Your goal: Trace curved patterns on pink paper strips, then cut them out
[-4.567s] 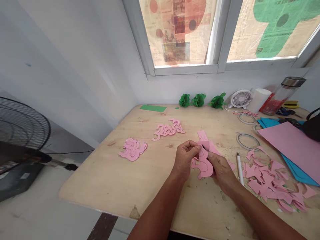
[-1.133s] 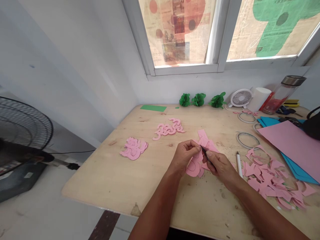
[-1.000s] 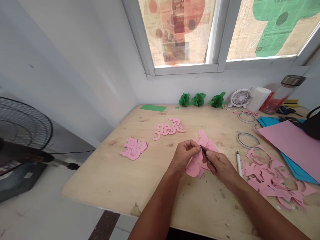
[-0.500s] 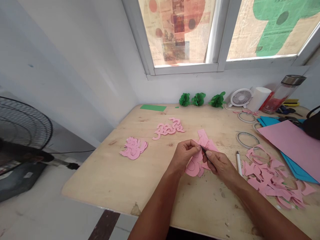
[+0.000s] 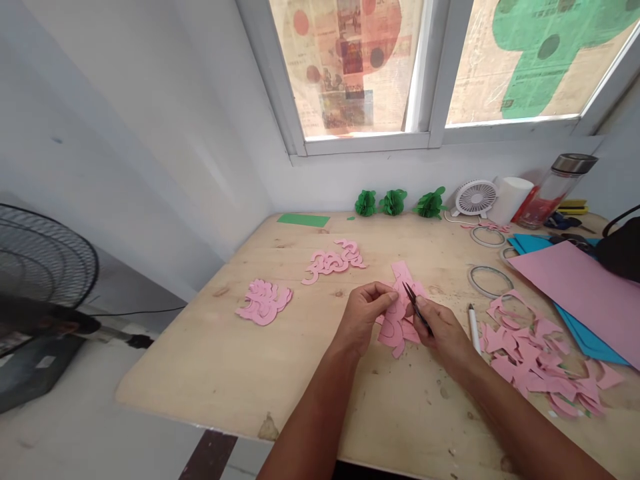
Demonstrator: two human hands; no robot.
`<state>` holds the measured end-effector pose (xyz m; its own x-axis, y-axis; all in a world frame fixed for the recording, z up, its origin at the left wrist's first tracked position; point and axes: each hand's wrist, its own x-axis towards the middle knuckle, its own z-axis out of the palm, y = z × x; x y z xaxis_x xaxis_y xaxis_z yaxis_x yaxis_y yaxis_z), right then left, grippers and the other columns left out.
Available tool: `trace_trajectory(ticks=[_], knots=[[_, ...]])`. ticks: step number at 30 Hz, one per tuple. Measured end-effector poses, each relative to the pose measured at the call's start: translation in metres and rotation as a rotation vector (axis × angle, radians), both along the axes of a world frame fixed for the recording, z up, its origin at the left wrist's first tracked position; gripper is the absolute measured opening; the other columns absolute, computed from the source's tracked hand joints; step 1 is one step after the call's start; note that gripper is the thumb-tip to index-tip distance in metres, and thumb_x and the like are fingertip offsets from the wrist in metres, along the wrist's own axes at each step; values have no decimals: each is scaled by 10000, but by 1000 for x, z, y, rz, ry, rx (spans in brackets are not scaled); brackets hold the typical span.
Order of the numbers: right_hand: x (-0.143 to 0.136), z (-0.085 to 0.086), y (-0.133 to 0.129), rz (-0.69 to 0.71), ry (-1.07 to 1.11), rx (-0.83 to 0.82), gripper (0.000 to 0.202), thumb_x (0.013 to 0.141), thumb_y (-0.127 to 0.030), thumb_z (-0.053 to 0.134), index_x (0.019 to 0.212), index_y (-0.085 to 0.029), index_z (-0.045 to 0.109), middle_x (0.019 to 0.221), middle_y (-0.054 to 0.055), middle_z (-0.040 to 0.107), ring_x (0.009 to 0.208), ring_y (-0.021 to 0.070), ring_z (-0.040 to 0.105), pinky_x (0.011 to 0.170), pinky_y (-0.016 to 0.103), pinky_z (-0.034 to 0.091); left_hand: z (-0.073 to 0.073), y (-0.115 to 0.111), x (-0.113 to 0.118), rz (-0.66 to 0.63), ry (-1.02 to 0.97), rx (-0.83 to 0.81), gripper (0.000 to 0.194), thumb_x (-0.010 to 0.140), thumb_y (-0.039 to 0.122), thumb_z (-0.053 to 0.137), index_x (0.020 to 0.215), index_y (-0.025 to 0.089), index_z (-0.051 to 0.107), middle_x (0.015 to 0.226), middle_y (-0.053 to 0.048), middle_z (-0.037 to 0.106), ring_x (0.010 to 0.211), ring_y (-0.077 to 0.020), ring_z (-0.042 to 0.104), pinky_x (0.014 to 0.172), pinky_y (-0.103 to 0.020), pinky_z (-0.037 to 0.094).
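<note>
Pinched in my left hand (image 5: pixel 369 312) is a piece of pink paper (image 5: pixel 393 328) with curved outlines drawn on it, its lower part hanging over the table. My right hand (image 5: pixel 443 327) grips small dark scissors (image 5: pixel 411 298), their blades slightly apart and pointing up and left, close beside the paper. Under and behind both hands lie more pink paper pieces (image 5: pixel 401 270), partly hidden. To the left rest a stack of pink scalloped cutouts (image 5: pixel 265 303) and a row of curly pink cutouts (image 5: pixel 334 261).
Pink scraps (image 5: pixel 537 357) and a white pen (image 5: pixel 474 328) lie right of my right arm. Farther right are tape rolls (image 5: pixel 490 281) and pink and blue sheets (image 5: pixel 580 287). Green paper ornaments (image 5: pixel 393 202), a small white fan (image 5: pixel 475 198) and a bottle (image 5: pixel 555 190) line the back.
The scissors have come away from the paper at my left fingertips, and their blades now show apart. The pink piece in my left hand has turned. The view has shifted slightly.
</note>
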<state>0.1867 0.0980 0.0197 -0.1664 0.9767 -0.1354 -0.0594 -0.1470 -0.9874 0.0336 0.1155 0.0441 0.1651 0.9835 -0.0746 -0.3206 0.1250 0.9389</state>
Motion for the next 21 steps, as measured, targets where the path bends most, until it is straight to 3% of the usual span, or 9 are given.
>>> trace_trajectory(ticks=[10, 17, 21], knots=[[-2, -2, -2, 55, 17, 35, 469, 857, -622, 477, 677, -190, 507, 450, -82, 326, 415, 69, 220, 427, 237, 154, 0, -1, 3, 40, -51, -43, 240, 633, 322, 777, 661, 140, 622, 625, 12, 579, 562, -82, 479, 551, -203, 354], [-4, 0, -4, -7, 46, 25, 475, 834, -628, 502, 809, -164, 602, 470, -90, 298, 429, 68, 221, 423, 228, 159, -1, 1, 6, 121, -158, -71, 282, 593, 328, 808, 644, 148, 597, 599, 46, 532, 528, -55, 441, 545, -188, 359], [-5, -3, -2, -8, 12, 19, 423, 773, -573, 618, 888, -166, 614, 519, -84, 347, 452, 67, 245, 433, 226, 180, -5, 2, 9, 151, -205, -76, 287, 584, 326, 812, 660, 147, 600, 623, 42, 540, 557, -60, 465, 566, -185, 383]])
